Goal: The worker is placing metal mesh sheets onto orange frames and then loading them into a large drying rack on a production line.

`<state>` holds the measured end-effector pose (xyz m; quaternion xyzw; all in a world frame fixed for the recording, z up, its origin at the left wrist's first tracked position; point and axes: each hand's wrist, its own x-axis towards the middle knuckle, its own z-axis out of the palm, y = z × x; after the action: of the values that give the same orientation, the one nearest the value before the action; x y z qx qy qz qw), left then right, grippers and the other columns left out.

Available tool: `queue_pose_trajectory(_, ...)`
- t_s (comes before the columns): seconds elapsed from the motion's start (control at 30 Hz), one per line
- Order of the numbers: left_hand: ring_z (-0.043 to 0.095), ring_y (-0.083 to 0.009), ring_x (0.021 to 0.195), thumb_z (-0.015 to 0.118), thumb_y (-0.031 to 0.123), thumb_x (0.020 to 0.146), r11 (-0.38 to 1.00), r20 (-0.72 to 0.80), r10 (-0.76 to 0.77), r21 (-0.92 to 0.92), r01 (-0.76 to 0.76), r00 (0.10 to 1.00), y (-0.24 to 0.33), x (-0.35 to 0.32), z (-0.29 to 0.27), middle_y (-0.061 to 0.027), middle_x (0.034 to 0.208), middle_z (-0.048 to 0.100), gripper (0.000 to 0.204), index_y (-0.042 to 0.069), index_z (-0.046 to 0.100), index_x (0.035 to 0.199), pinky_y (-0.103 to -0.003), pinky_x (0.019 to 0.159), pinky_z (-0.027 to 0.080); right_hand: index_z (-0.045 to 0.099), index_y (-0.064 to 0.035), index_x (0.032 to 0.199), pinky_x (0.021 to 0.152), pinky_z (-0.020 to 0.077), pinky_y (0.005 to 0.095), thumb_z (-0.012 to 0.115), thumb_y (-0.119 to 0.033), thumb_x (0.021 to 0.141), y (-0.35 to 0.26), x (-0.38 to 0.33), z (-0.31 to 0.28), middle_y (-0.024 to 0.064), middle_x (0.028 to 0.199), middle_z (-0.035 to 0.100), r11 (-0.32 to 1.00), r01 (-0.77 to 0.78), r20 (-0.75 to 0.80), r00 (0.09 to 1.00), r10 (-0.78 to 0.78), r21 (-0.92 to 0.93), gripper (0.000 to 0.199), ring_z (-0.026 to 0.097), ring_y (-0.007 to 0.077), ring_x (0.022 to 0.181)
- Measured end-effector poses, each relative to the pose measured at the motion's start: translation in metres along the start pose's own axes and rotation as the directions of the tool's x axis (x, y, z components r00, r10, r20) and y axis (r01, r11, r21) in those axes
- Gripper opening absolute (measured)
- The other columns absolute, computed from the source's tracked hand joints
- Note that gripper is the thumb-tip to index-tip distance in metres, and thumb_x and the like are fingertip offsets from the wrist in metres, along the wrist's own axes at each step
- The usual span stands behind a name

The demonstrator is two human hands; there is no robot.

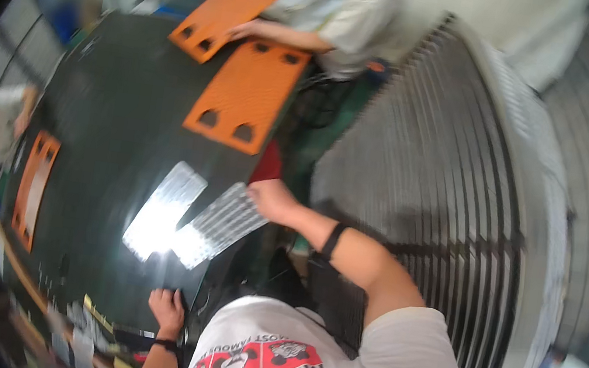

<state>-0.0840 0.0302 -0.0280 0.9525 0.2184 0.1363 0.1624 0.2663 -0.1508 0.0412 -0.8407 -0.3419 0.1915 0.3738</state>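
My right hand (pixel 274 201) is closed on the upper corner of a clear, shiny plastic sheet with ridged rows (pixel 223 225). That sheet slants across the near right edge of the dark table. Just left of it lies a second shiny clear sheet (pixel 172 201), with strong glare on its lower end. My left hand (pixel 166 309) rests at the table's near edge, fingers curled in with nothing visible in them, apart from both sheets.
On the dark table (pixel 117 116) lie an orange panel with cut-out holes (pixel 246 96) and another orange panel (pixel 35 187) at far left. A co-worker's hands (pixel 259 29) hold a third orange panel (pixel 232 8). Another person (pixel 4 131) stands left. A stack of ridged grey sheets (pixel 431 165) fills the right.
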Motion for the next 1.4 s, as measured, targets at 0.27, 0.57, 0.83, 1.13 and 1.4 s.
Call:
queue_pose_trajectory(0.27, 0.045, -0.0377, 0.076, 0.058, 0.013, 0.079, 0.986, -0.051, 0.151, -0.059, -0.154, 0.987, -0.030, -0.012, 0.016, -0.0171, 0.076, 0.048, 0.019, 0.002, 0.048, 0.068, -0.047, 0.065, 0.033, 0.061, 0.0017, 0.075, 0.072, 0.0460, 0.0481, 0.055, -0.011, 0.080, -0.067, -0.053, -0.047, 0.0244, 0.078, 0.060, 0.993, -0.057, -0.139, 0.989, 0.042, -0.103, 0.015, 0.059, 0.0414, 0.081)
queue_pose_trajectory(0.57, 0.057, -0.0423, 0.069, 0.058, 0.023, 0.081, 0.976, -0.007, 0.220, -0.007, -0.220, 0.976, -0.016, -0.004, -0.018, -0.0242, 0.081, 0.060, 0.027, 0.003, 0.063, 0.098, -0.048, 0.062, 0.046, 0.063, -0.0008, 0.086, 0.069, 0.0478, 0.0400, 0.055, -0.005, 0.078, -0.144, -0.141, -0.196, 0.0210, 0.083, 0.062, 0.933, -0.173, -0.536, 0.844, -0.026, -0.317, 0.012, 0.060, 0.0365, 0.079)
queue_pose_trajectory(0.83, 0.053, -0.0391, 0.062, 0.062, 0.028, 0.076, 0.988, -0.140, 0.154, 0.038, -0.150, 0.978, -0.050, -0.014, 0.030, -0.0190, 0.065, 0.054, 0.028, 0.004, 0.056, 0.064, -0.048, 0.056, 0.043, 0.058, 0.0069, 0.101, 0.050, 0.0476, 0.0260, 0.052, -0.016, 0.090, -0.195, -0.311, -0.290, 0.0064, 0.072, 0.058, 0.953, -0.112, -0.959, -0.070, 0.274, 0.281, 0.026, 0.056, 0.0128, 0.058)
queue_pose_trajectory(1.13, 0.055, -0.0383, 0.064, 0.061, 0.030, 0.076, 0.975, -0.055, 0.222, -0.002, -0.223, 0.973, -0.046, -0.011, 0.030, -0.0182, 0.068, 0.056, 0.027, 0.005, 0.059, 0.067, -0.049, 0.060, 0.044, 0.056, 0.0038, 0.085, 0.050, 0.0537, 0.0342, 0.048, -0.009, 0.090, -0.140, -0.387, -0.299, 0.0065, 0.066, 0.050, 0.727, 0.001, -0.682, -0.347, 0.644, 0.686, 0.015, 0.050, 0.0160, 0.053)
queue_pose_trajectory(1.4, 0.055, -0.0380, 0.065, 0.060, 0.030, 0.079, 0.995, -0.019, 0.096, -0.023, -0.097, 0.995, -0.025, -0.007, -0.001, -0.0196, 0.072, 0.058, 0.028, 0.005, 0.058, 0.067, -0.047, 0.058, 0.045, 0.059, 0.0052, 0.082, 0.051, 0.0523, 0.0364, 0.053, -0.009, 0.086, -0.137, -0.375, -0.316, 0.0153, 0.072, 0.058, 0.650, -0.305, -0.713, -0.402, 0.574, 0.696, 0.016, 0.059, 0.0239, 0.063)
